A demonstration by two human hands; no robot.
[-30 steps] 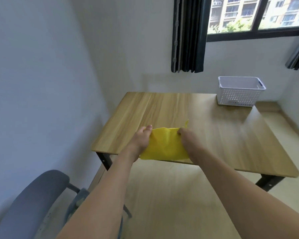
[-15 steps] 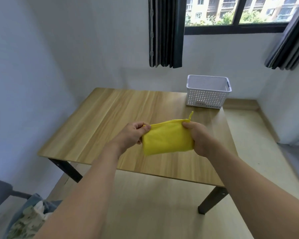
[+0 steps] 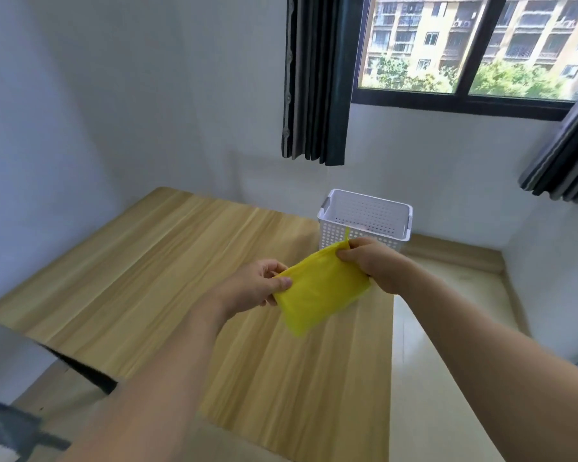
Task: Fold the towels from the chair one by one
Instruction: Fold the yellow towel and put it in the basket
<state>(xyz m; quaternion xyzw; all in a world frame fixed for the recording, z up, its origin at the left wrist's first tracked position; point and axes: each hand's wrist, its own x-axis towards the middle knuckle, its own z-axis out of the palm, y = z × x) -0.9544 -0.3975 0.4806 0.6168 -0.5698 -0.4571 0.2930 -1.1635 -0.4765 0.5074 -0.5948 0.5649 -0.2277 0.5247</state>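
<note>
A folded yellow towel hangs in the air above the wooden table, held between both hands. My left hand pinches its left edge between thumb and fingers. My right hand grips its upper right corner, where a small yellow loop sticks up. The towel slants, with the right side higher. A corner of the grey chair shows at the bottom left, blurred, with pale cloth at the very edge.
A white perforated plastic basket stands on the far right corner of the table, just behind my right hand. Dark curtains hang by the window. Pale floor lies to the right of the table.
The view has swung right and closer to the table. Both hands have carried the yellow towel forward over the table toward the basket, and the right corner has risen.
</note>
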